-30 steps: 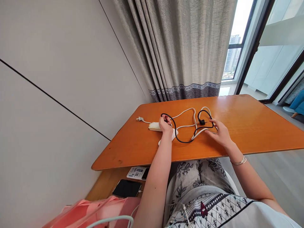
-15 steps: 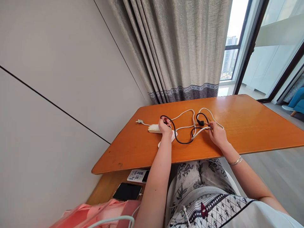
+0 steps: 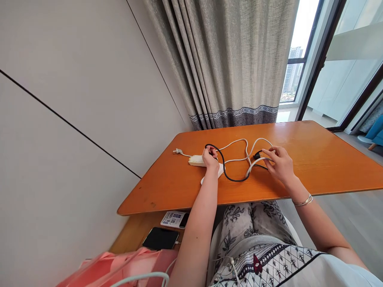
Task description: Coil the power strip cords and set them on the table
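Note:
My left hand (image 3: pixel 211 157) is closed around a black cable (image 3: pixel 235 180), which loops up over it and across the table. Beneath and beside that hand lie a white power strip (image 3: pixel 196 161) and a second white piece (image 3: pixel 220 171), both partly covered. My right hand (image 3: pixel 280 164) pinches a white cable (image 3: pixel 259 160) between thumb and fingers. Just left of its fingertips is a black plug (image 3: pixel 257 156) with its prongs pointing right. More white cable (image 3: pixel 246 146) winds between the hands. A white plug (image 3: pixel 177 151) rests at the left, away from both hands.
The orange wooden table (image 3: pixel 323 159) has a wall (image 3: pixel 74 167) along its left side and a curtain (image 3: pixel 239 71) behind it. On a lower surface at the left are a phone (image 3: pixel 160 238), a printed card (image 3: pixel 173 219) and a pink bag (image 3: pixel 131 267).
My right hand has moved slightly right and its fingers have lifted, drawing the white cable along. The black loop near the black plug has opened out. My left hand keeps its grip.

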`<state>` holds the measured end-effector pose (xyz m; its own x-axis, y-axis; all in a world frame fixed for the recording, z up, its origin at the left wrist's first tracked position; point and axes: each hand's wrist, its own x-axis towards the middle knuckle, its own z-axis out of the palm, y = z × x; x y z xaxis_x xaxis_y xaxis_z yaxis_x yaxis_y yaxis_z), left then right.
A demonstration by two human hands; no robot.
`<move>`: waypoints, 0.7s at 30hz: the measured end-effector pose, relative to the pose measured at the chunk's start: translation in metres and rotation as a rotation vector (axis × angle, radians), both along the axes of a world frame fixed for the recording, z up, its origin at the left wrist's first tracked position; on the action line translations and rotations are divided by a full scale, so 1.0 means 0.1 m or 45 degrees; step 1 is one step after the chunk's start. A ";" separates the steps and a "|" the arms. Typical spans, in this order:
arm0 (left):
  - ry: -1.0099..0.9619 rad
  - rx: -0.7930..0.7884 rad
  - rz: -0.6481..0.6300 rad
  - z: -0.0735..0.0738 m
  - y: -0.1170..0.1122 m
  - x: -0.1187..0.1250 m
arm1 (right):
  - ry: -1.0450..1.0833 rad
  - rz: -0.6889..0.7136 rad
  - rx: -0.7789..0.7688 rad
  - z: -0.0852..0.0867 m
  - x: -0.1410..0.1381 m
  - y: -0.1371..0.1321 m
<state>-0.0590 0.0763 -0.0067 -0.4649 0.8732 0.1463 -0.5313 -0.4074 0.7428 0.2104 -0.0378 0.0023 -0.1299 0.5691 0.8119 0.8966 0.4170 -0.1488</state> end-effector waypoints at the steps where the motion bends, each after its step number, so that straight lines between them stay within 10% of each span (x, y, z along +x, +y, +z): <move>1: 0.000 0.001 -0.002 0.00 0.00 0.00 | -0.030 0.025 -0.012 0.03 0.01 0.01; 7: 0.016 0.005 -0.006 -0.01 0.00 -0.01 | -0.145 0.073 -0.093 0.20 0.08 0.12; 13: 0.040 -0.008 0.019 -0.01 0.01 -0.01 | 0.007 -0.246 0.013 0.34 0.27 0.29; 21: 0.048 -0.009 0.029 -0.01 0.01 0.01 | 0.139 -0.294 -0.405 0.20 0.44 0.77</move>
<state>-0.0582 0.0769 -0.0073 -0.4791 0.8635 0.1577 -0.4937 -0.4137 0.7649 0.2540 0.0396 0.0219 0.1078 0.7982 0.5926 0.9332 0.1244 -0.3372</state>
